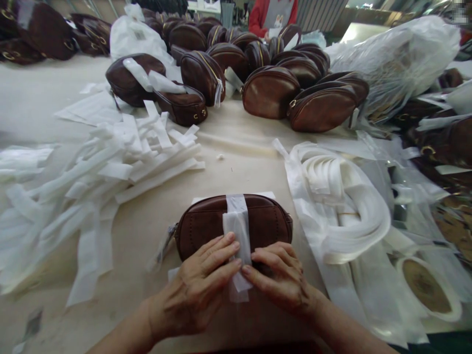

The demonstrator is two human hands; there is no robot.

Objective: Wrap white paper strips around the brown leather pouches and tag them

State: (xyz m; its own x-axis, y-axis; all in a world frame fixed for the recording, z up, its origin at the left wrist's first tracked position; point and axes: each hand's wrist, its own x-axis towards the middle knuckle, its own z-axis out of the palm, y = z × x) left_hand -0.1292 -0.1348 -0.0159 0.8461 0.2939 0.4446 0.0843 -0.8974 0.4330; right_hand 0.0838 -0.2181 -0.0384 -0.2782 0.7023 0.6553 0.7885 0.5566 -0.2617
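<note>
A dark brown leather bag (pixel 206 221) with rounded ends lies on the table in front of me. A white strip (pixel 236 223) of thin wrapping material runs over its middle and hangs past its near edge. My left hand (pixel 201 280) lies across the near left side of the bag, fingers stretched out and their tips on the strip; its thumb is hidden. On the other side, my right hand (pixel 280 275) has bent fingers, with thumb and forefinger close together at the strip's right edge. A wrapped zip pull (pixel 164 243) sticks out at the bag's left end.
Loose white strips (pixel 125 157) are heaped on the left. To the right lies a coiled bundle of white strips (pixel 354 221) on clear plastic. Several brown bags (pixel 271 93) stand at the back, beside a large plastic bag (pixel 401 64). A person in red sleeves (pixel 275 17) is beyond the table.
</note>
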